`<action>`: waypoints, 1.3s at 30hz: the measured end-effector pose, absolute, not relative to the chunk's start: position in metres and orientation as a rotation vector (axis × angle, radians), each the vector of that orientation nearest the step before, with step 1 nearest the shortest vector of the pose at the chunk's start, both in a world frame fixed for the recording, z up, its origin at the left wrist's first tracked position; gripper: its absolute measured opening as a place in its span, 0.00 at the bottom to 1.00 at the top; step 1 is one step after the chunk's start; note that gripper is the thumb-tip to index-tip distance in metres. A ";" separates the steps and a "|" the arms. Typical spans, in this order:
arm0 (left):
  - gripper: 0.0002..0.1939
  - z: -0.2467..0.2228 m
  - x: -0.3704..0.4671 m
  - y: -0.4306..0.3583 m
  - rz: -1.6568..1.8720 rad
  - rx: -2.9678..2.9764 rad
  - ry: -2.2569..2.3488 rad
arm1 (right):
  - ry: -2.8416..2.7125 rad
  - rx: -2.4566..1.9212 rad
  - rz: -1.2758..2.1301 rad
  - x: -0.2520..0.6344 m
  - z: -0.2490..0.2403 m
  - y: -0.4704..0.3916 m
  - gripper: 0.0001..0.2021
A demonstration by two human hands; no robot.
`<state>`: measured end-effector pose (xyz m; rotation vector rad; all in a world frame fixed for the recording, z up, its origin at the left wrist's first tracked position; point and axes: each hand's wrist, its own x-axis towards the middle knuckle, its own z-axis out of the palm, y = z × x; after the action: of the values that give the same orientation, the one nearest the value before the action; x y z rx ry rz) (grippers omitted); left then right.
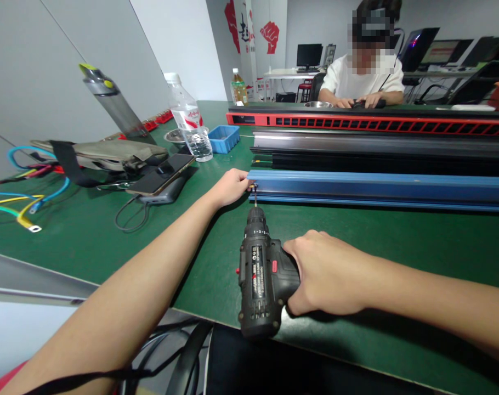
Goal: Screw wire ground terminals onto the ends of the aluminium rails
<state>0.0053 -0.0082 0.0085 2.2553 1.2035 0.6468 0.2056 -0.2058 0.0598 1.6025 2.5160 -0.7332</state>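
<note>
A black cordless drill lies on its side in my right hand, which is wrapped around its handle. Its bit points away from me and reaches the left end of a long blue metal rail. At that same end is my left hand, its fingers closed on the rail's edge beside the bit tip. Part of those fingers is hidden, and whether a screw sits at the bit tip is too small to tell.
Behind the blue rail lie a dark rail and a red slotted rail. Left on the green table are a water bottle, blue tray, phone, pouch and cables. A person sits opposite.
</note>
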 end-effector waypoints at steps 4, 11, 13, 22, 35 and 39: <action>0.13 0.008 0.005 -0.008 0.649 2.251 1.192 | 2.502 1.603 -0.750 0.205 0.061 -0.205 0.14; 0.13 0.007 0.004 -0.007 0.666 2.251 1.154 | 2.504 1.598 -0.736 0.206 0.062 -0.206 0.15; 0.13 0.007 0.004 -0.007 0.672 2.248 1.150 | 2.509 1.594 -0.734 0.206 0.061 -0.206 0.15; 0.15 0.006 0.004 -0.005 0.650 2.265 1.170 | 2.508 1.592 -0.739 0.205 0.062 -0.207 0.16; 0.14 0.003 0.002 -0.004 0.680 2.256 1.148 | 2.511 1.592 -0.721 0.205 0.062 -0.206 0.16; 0.14 0.003 0.002 -0.003 0.685 2.259 1.134 | 2.504 1.589 -0.729 0.206 0.061 -0.207 0.16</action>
<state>0.0024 -0.0034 0.0030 2.2594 1.1341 0.6852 0.2056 -0.2067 0.0610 1.5890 2.5040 -0.7292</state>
